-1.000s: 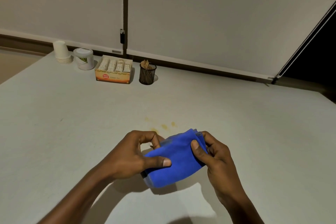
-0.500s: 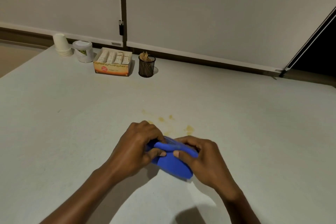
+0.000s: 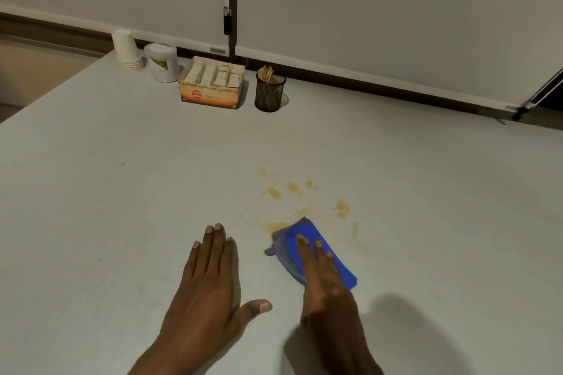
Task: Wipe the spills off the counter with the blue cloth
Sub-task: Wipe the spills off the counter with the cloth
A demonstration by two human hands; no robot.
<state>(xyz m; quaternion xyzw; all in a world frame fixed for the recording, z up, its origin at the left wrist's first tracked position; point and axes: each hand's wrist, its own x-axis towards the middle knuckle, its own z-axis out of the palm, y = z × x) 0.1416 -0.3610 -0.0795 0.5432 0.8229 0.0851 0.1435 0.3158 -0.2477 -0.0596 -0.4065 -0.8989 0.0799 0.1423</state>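
A folded blue cloth (image 3: pixel 339 259) lies flat on the pale counter (image 3: pixel 122 207). My right hand (image 3: pixel 323 280) presses down on it with straight fingers. The cloth's far corner touches the nearest of several yellow-brown spills (image 3: pixel 341 208), which spread just beyond and to the right of it. My left hand (image 3: pixel 207 286) rests palm-down on the bare counter to the left of the cloth, fingers spread, holding nothing.
At the back left stand a stack of white paper cups (image 3: pixel 126 50), a white lidded tub (image 3: pixel 161 62), an open box of sachets (image 3: pixel 211 84) and a black mesh holder of sticks (image 3: pixel 269 91). White panels rise behind the counter.
Both hands were folding the cloth above the counter. Now the cloth is laid flat by the spills under my right hand, and my left hand has let go and rests on the counter.
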